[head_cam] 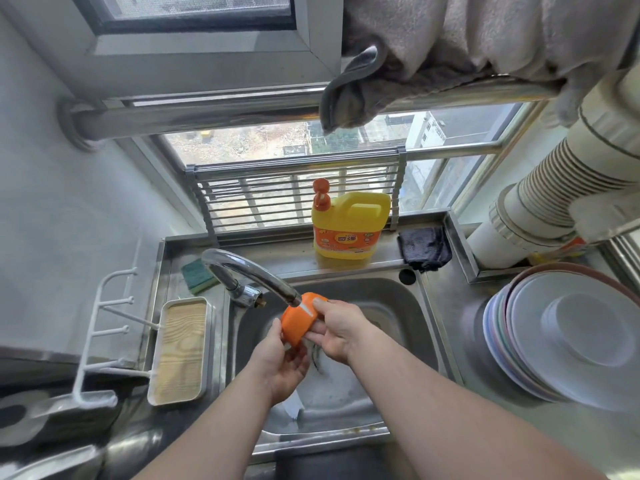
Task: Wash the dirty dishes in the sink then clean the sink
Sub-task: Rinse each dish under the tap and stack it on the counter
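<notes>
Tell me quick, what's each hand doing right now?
Left hand: holding the orange cup from below, under the faucet.
Right hand: gripping the same orange cup at its upper side.

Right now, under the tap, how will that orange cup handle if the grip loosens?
The orange cup looks like thin, smooth plastic, so it is probably light and unlikely to break. It sits under the faucet, held by both the left hand and right hand, so it is likely slippery. If dropped, its rounded body could roll in the sink.
</notes>
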